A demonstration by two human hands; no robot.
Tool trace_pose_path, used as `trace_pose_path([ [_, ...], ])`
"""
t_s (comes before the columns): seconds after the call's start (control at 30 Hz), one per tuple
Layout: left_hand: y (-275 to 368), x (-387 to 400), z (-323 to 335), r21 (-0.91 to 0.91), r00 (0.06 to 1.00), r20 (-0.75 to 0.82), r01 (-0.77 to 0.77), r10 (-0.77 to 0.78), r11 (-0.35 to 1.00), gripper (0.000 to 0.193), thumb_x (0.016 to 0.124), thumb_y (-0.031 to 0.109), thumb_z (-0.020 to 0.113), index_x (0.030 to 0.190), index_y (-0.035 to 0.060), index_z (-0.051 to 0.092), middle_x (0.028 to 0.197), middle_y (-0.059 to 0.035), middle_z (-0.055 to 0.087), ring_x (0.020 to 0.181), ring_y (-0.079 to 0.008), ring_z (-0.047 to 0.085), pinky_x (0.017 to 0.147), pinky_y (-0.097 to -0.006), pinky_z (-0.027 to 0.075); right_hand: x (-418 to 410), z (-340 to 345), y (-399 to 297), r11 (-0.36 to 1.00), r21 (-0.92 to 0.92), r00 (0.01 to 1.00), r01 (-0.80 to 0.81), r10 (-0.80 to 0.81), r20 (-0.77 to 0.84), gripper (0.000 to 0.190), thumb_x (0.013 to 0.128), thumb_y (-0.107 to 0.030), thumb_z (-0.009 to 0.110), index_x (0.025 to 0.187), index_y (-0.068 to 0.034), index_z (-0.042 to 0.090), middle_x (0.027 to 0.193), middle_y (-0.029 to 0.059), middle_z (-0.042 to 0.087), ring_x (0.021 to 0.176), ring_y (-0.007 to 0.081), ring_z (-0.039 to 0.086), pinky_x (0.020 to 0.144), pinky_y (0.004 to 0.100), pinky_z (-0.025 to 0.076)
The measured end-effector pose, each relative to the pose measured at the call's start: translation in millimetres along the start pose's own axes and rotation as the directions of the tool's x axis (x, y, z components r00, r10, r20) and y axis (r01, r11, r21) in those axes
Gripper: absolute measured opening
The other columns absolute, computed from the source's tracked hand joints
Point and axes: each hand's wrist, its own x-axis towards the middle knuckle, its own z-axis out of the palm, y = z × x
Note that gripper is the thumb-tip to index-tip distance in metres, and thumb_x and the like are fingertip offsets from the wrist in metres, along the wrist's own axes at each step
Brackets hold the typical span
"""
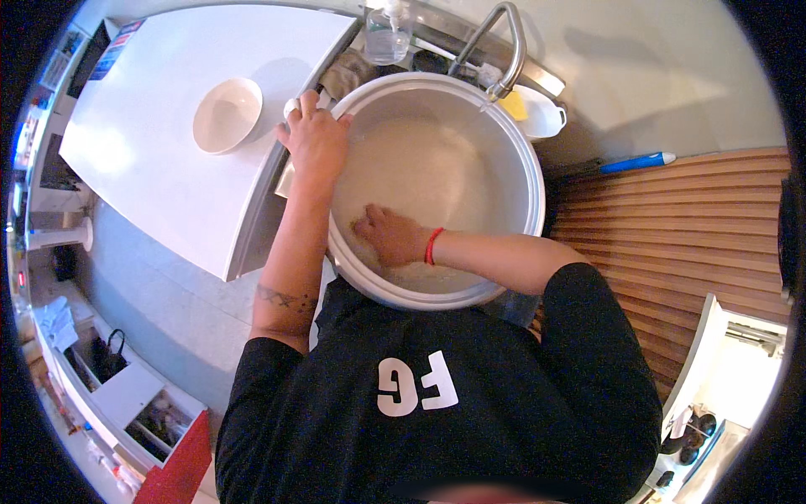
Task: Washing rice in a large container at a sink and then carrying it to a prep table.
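A large round metal pot [537, 183], pale inside, stands right in front of me under a curved faucet [519, 47]. My left hand [317, 140] grips its rim at the upper left, the thumb on the inner side and the fingers outside. Something white, perhaps a ring, shows on one finger. Inside the pot, my right hand [393, 236] presses with bent fingers against the lower left wall. A red band circles that wrist. Whether a small scrubber lies under those fingertips is hidden.
On the white tabletop [176, 183] at left sits a cream bowl [228, 116]. Behind the pot are a clear pump bottle [387, 38], a crumpled cloth [347, 72] and a white dish [543, 113] with a yellow sponge [517, 106]. A slatted wood panel [667, 227] is at right.
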Motion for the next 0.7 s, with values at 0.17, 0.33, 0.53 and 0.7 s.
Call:
trace_pose_path([
  [0.17, 1.0, 0.0, -0.4, -0.004, 1.0, -0.011, -0.02, 0.02, 1.0, 0.037, 0.08, 0.035, 0.063, 0.09, -0.001, 0.068, 0.123, -0.0058, 0.045, 0.113, -0.0274, 0.043, 0.093, -0.0533, 0.03, 22.0, -24.4, 29.9, 0.996, -0.053, 0.991, -0.067, 0.06, -0.12, 0.053, 0.068, -0.016, 0.064, 0.12, -0.01, 0.053, 0.117, 0.0256, 0.049, 0.107, 0.0427, 0.05, 0.092, 0.0432, 0.044],
  [0.33, 1.5, -0.6, -0.7, 0.002, 1.0, -0.023, -0.013, 0.013, 1.0, 0.036, 0.081, 0.033, 0.062, 0.09, -0.0015, 0.067, 0.123, -0.0061, 0.046, 0.114, -0.0281, 0.043, 0.093, -0.0529, 0.03, 38.5, -71.5, 65.8, 0.918, 0.086, 0.903, -0.387, 0.396, -0.168, 0.03, 0.069, -0.024, 0.064, 0.092, -0.004, 0.067, 0.094, 0.0222, 0.064, 0.087, 0.0394, 0.062, 0.078, 0.0438, 0.051],
  [0.53, 2.5, -0.3, -1.8, -0.007, 0.999, -0.018, -0.03, 0.03, 1.0, 0.035, 0.082, 0.03, 0.061, 0.091, -0.0029, 0.067, 0.124, -0.0069, 0.046, 0.114, -0.0296, 0.042, 0.092, -0.0524, 0.03, 68.8, -93.3, 105.4, 0.788, 0.342, 0.633, -0.512, 0.615, -0.471, 0.027, 0.069, -0.023, 0.066, 0.086, -0.001, 0.068, 0.089, 0.0236, 0.065, 0.086, 0.0391, 0.064, 0.077, 0.0426, 0.052],
  [0.7, 3.4, -0.1, -1.7, -0.005, 0.998, -0.041, -0.051, 0.051, 0.999, 0.035, 0.083, 0.031, 0.061, 0.09, -0.003, 0.067, 0.123, -0.0073, 0.046, 0.113, -0.0305, 0.043, 0.092, -0.0526, 0.03, 82.6, -64.2, 108.6, 0.867, 0.184, 0.752, -0.464, 0.495, -0.436, 0.029, 0.076, -0.023, 0.059, 0.093, -0.002, 0.067, 0.091, 0.0248, 0.065, 0.087, 0.0381, 0.064, 0.079, 0.046, 0.051],
])
